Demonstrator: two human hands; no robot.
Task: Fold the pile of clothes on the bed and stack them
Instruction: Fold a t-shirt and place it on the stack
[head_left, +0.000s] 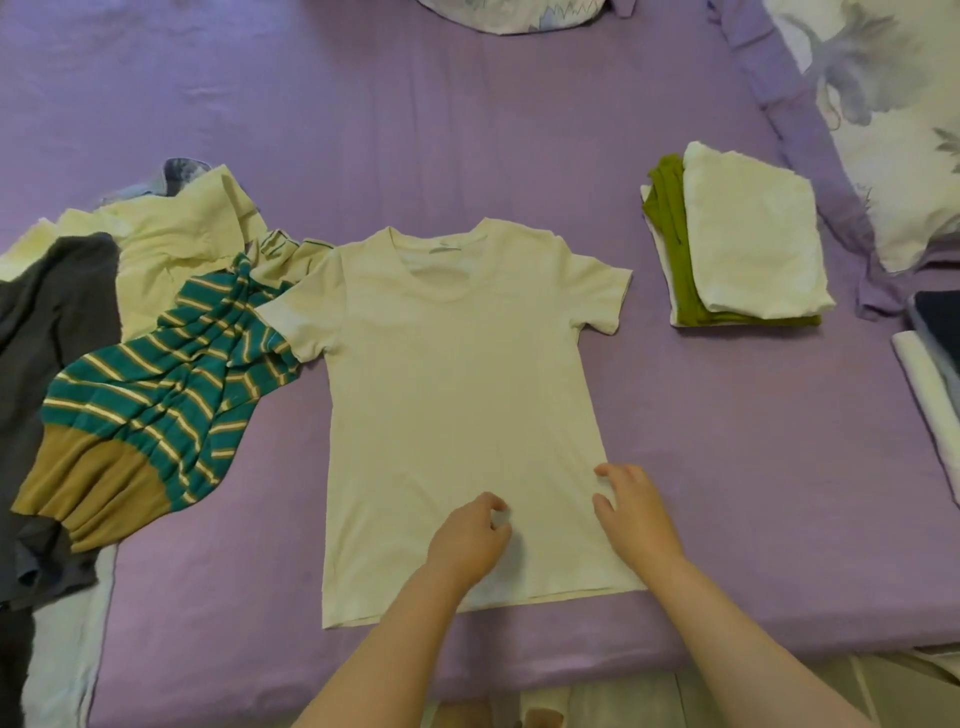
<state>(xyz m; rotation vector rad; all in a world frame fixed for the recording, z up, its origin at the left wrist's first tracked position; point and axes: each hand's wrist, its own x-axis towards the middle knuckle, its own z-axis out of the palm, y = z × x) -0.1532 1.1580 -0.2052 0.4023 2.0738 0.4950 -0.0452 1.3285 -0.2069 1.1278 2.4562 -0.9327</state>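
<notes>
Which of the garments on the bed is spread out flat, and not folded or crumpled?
The white T-shirt in the middle, under both hands. The striped garment and the others at the left lie crumpled, and the stack at the right is already folded.

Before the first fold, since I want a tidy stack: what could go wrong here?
The white T-shirt's left sleeve lies over the striped teal garment, so folding that side may drag it along. The left hand seems to pinch fabric near the hem while the right hand rests flat, which may leave a crease. The folded stack already sits uneven, olive edges showing, so another piece might slide.
</notes>
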